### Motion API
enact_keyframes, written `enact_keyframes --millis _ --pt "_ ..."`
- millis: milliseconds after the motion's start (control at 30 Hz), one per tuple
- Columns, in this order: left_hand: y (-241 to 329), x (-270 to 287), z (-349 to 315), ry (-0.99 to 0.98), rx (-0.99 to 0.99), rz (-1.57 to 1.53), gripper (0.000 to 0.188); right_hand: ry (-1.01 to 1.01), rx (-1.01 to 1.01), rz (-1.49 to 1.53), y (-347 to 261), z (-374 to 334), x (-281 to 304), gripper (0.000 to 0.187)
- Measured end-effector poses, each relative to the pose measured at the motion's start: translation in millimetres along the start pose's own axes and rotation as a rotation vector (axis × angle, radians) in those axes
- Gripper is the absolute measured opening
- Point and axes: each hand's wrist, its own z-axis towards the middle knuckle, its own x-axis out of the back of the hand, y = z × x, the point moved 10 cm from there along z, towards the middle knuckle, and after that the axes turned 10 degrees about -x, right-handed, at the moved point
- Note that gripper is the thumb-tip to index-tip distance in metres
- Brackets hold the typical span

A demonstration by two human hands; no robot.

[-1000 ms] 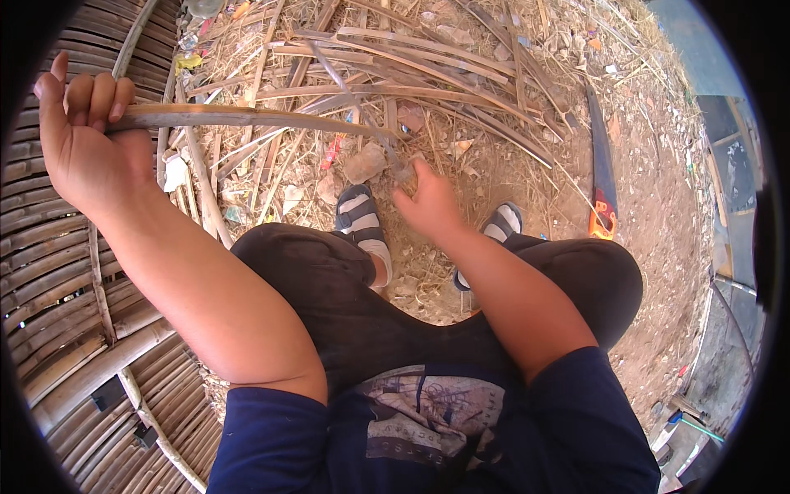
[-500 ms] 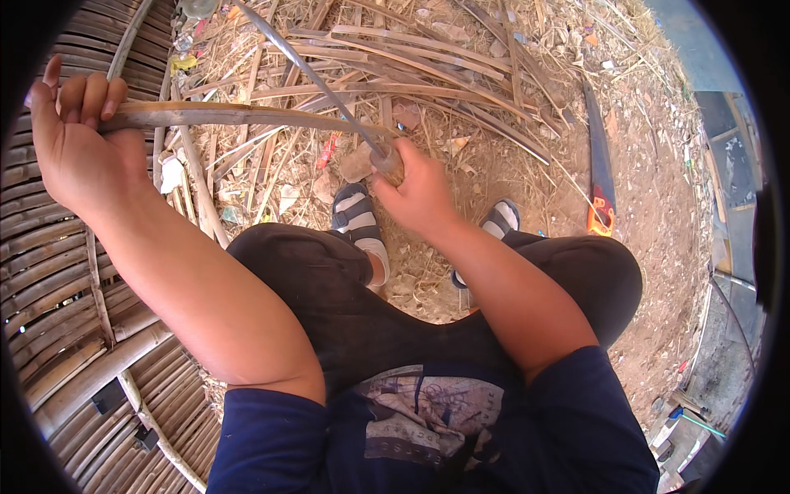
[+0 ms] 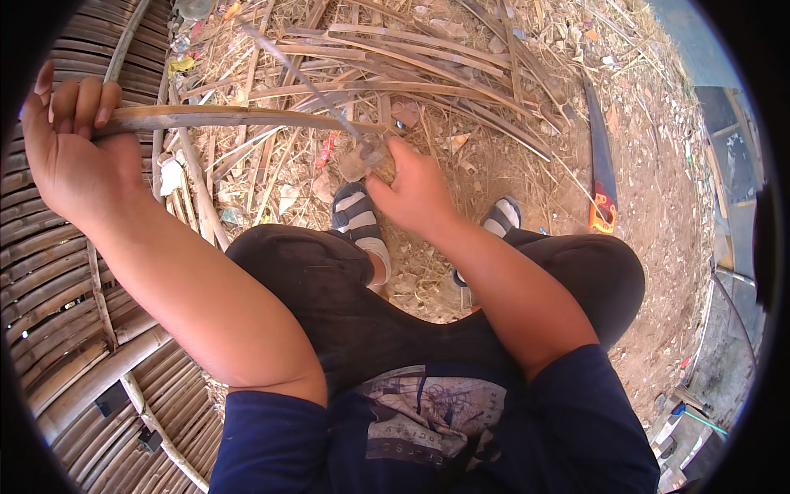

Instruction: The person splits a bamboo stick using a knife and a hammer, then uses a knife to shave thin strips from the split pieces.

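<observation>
My left hand (image 3: 86,160), raised at the far left, has its fingers curled round one end of a long bamboo strip (image 3: 210,117). The strip runs level to the right, and its other end lies by my right hand (image 3: 415,188). That hand is closed round the handle of a long-bladed knife (image 3: 301,78). The blade slants up and left, passing across the strip near its right end; motion blurs it. Whether blade and strip touch, I cannot tell.
Many split bamboo strips (image 3: 428,51) lie piled on the littered ground ahead. A handsaw (image 3: 601,156) with an orange handle lies at the right. A bamboo slat surface (image 3: 49,247) fills the left side. My sandalled feet (image 3: 355,212) are below my hands.
My right hand and the knife have shifted slightly left, and the blade is now blurred. My left hand has moved a little left, still gripping the strip.
</observation>
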Motion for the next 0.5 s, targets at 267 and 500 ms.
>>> enact_keyframes --millis 267,500 --pt "-6.7 18.7 5.2 0.024 0.007 0.041 0.020 -0.063 -0.452 -0.222 163.0 -23.6 -46.8 0.046" --pt "-2.7 18.7 3.4 0.071 -0.004 0.058 0.025 -0.083 -0.269 -0.090 57.1 2.3 -20.4 0.040"
